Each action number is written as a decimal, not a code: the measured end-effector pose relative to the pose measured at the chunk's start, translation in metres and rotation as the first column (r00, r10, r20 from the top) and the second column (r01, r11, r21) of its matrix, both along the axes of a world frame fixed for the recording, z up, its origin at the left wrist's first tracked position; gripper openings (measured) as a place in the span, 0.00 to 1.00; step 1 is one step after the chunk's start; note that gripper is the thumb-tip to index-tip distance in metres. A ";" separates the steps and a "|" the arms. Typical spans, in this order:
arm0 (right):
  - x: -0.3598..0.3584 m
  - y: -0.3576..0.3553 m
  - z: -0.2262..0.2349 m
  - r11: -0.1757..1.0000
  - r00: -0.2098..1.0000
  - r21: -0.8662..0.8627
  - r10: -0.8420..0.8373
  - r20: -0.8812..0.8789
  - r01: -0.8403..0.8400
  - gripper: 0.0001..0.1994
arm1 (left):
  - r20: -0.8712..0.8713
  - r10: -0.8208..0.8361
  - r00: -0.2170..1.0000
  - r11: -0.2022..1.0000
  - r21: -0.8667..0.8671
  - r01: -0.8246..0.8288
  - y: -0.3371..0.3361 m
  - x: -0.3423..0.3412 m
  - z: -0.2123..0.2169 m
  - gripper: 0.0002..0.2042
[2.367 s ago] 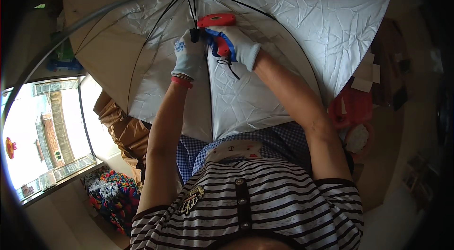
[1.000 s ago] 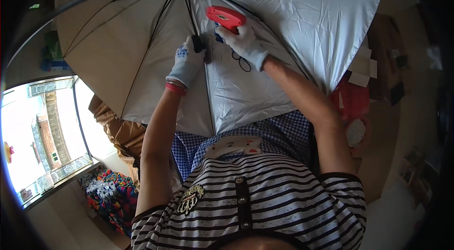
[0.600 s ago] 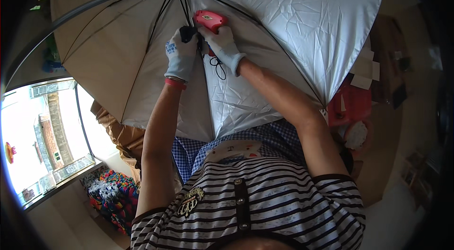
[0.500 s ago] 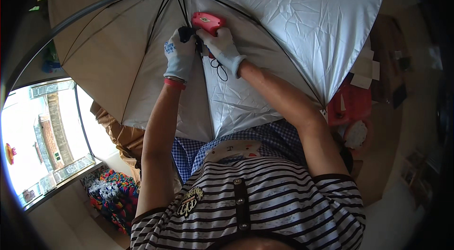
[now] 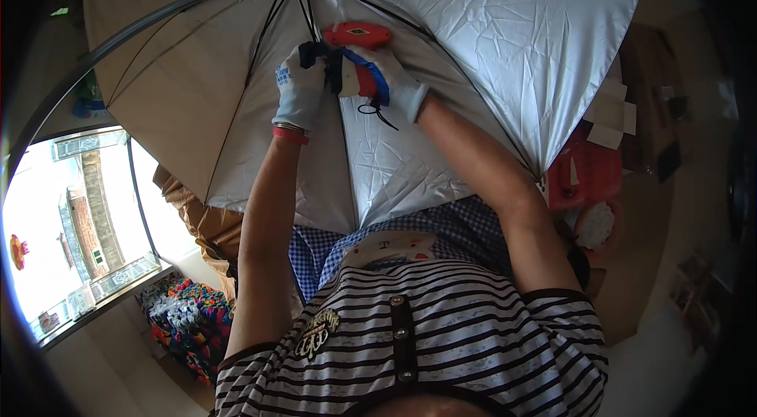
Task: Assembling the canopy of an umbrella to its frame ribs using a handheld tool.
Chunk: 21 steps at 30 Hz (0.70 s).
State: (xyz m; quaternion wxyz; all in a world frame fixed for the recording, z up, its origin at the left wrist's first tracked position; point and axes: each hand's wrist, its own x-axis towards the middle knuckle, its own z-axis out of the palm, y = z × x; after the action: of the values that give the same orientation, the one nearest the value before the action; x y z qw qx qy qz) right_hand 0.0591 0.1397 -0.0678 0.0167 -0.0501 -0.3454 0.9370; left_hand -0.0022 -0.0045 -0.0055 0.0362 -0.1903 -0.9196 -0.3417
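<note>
An open umbrella [image 5: 441, 109] with a silver-grey inside spreads before me, its black ribs [image 5: 256, 39] running out from the hub. My left hand [image 5: 298, 94], in a white glove, is closed on a small piece of black cloth [image 5: 311, 53] beside a rib. Gloved too, my right hand [image 5: 398, 82] is wrapped round a pistol-shaped hand tool [image 5: 359, 35] with a red body and red, white and blue parts on its grip. The tool's front is close to the black cloth; whether they touch I cannot tell. A thin black cord loop [image 5: 382, 116] hangs below the tool.
The umbrella's curved black shaft [image 5: 158, 11] arches to the left. A bright window [image 5: 87, 220] is at the left, with crumpled brown paper [image 5: 201, 220] and a multicoloured pile [image 5: 189, 326] near it. To the right are a red container [image 5: 587, 169] and a small open carton [image 5: 611, 117].
My right hand has turned and shifted slightly right with the tool, so its blue and white parts now show. The left hand stays at the black cloth.
</note>
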 end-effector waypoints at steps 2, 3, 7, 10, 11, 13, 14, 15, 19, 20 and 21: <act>0.000 0.002 -0.005 0.972 0.995 -0.214 0.096 -0.026 -0.100 0.17 | 0.070 0.009 0.997 1.000 0.019 -0.011 -0.001 -0.001 0.002 0.10; 0.000 0.004 -0.007 0.972 0.995 -0.212 0.097 -0.028 -0.101 0.17 | 0.068 0.010 0.998 1.000 0.021 -0.012 -0.001 0.000 0.003 0.10; 0.002 0.007 -0.006 0.887 0.974 -0.406 0.219 -0.053 -0.222 0.17 | 0.116 0.006 0.993 0.999 0.040 -0.010 -0.001 0.002 0.006 0.09; 0.002 0.013 0.000 0.923 0.967 -0.293 0.255 -0.019 -0.249 0.16 | 0.167 -0.013 0.986 0.993 0.120 -0.008 0.000 0.002 0.008 0.08; 0.004 0.014 0.012 0.922 0.966 -0.295 0.256 -0.021 -0.251 0.16 | 0.166 -0.010 0.986 0.993 0.118 -0.009 -0.001 0.003 0.010 0.08; 0.015 0.018 0.034 0.960 0.965 -0.129 0.256 0.052 -0.247 0.16 | 0.234 0.046 0.971 0.995 0.078 -0.066 0.000 0.005 0.016 0.08; 0.019 0.021 0.040 0.969 0.965 -0.045 0.246 0.090 -0.243 0.17 | 0.269 0.071 0.961 0.994 0.056 -0.089 0.002 0.007 0.018 0.08; 0.018 0.022 0.038 0.971 0.967 -0.049 0.238 0.092 -0.235 0.17 | 0.271 0.064 0.960 0.995 0.053 -0.081 0.003 0.007 0.018 0.08; 0.010 0.027 0.036 0.895 0.944 -0.312 0.330 -0.019 -0.319 0.15 | 0.287 0.017 0.958 0.985 0.157 -0.065 0.007 0.008 0.018 0.07; 0.012 0.027 0.035 0.908 0.948 -0.291 0.318 0.013 -0.301 0.15 | 0.293 0.024 0.956 0.985 0.156 -0.072 0.008 0.009 0.018 0.08; 0.013 0.026 0.041 0.918 0.949 -0.268 0.314 0.042 -0.292 0.15 | 0.296 0.037 0.954 0.984 0.155 -0.086 0.007 0.009 0.017 0.08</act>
State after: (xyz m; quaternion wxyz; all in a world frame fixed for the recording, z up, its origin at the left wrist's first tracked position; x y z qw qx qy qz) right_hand 0.0724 0.1658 -0.0273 -0.1496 -0.0369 -0.2245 0.9622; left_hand 0.0069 0.0022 0.0119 -0.0736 -0.1051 -0.8888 -0.4400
